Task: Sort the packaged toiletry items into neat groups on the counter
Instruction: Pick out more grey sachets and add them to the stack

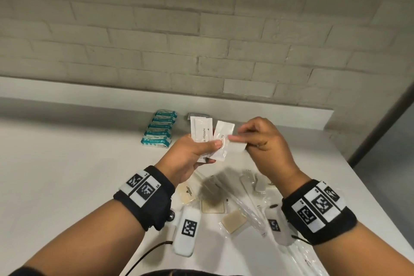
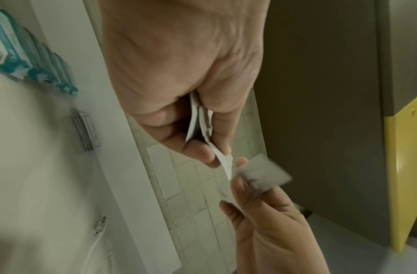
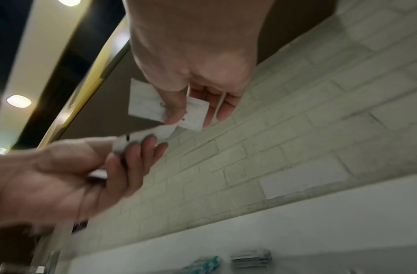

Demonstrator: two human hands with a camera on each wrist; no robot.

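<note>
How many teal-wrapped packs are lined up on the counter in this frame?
6, in one overlapping row on the counter, left of the small grey stack: packs at and. More may be hidden behind.

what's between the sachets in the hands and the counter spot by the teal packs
Nothing visible. The white toothpaste sachets held in the left hand sit above bare white counter near the row of teal packs.

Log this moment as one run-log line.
phase: gathering sachets | left hand: holds white toothpaste sachets | right hand: pinches another sachet | counter: teal packs lined up, clear-wrapped items unsorted
</note>
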